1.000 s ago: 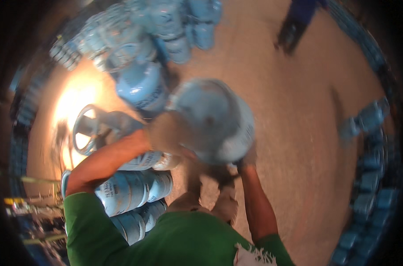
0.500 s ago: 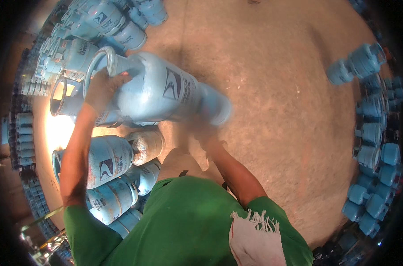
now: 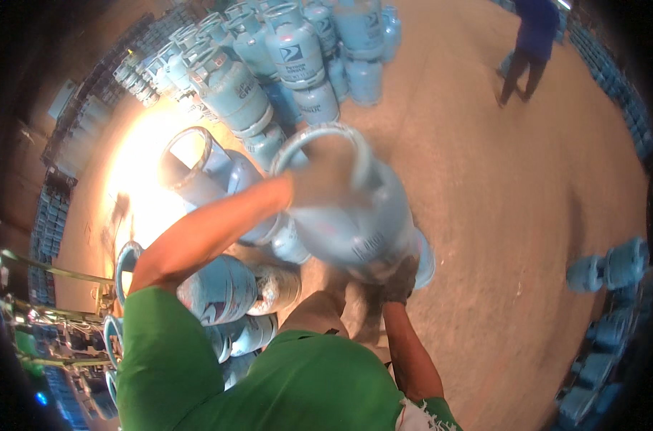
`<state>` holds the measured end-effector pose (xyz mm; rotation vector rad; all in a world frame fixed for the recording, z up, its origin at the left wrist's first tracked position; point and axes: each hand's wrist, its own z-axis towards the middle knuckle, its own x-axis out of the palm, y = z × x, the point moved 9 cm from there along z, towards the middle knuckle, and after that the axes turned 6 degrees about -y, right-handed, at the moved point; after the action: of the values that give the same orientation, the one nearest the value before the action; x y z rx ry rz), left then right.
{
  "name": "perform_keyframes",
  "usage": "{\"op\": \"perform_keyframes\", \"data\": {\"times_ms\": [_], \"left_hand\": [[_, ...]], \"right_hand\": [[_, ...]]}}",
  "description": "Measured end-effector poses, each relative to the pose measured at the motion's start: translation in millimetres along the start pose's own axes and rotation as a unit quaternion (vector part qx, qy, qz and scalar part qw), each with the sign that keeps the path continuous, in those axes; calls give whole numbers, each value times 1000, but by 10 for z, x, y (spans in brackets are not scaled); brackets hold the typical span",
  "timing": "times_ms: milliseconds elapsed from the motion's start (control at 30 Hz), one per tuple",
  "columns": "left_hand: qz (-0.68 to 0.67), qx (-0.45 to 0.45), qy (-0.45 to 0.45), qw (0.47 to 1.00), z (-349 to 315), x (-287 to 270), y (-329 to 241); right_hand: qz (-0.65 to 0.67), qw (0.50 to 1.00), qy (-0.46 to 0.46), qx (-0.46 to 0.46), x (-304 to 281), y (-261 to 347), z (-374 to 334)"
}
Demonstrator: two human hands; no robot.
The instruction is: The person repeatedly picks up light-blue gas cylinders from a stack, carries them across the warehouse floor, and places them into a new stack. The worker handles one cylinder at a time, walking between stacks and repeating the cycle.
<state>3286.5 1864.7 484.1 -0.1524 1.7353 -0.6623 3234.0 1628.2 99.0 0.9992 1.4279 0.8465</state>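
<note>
A light-blue, rounded metal gas cylinder [image 3: 351, 233] tilts between two hands: the blurred left hand [image 3: 328, 181] lies across its ring collar, the right hand [image 3: 401, 279] against its lower side. How far either hand's fingers close, I cannot tell. The brown floor [image 3: 491, 215] is partly brightly lit. One person in dark blue [image 3: 536, 32] stands beyond; stacked pale-blue cylinders [image 3: 294, 54] are too many to count.

Blue cylinder [image 3: 348, 233], green shirt [image 3: 305, 384]; distant trousers [image 3: 514, 73] perhaps black.
</note>
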Motion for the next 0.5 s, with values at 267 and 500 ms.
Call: {"op": "perform_keyframes", "data": {"times_ms": [267, 500], "left_hand": [[-177, -114, 64, 975, -545, 122, 416], [-175, -252, -100, 946, 132, -545, 743]], "right_hand": [[171, 981, -81, -47, 163, 435, 611], [402, 911, 61, 72, 473, 1056, 1642]]}}
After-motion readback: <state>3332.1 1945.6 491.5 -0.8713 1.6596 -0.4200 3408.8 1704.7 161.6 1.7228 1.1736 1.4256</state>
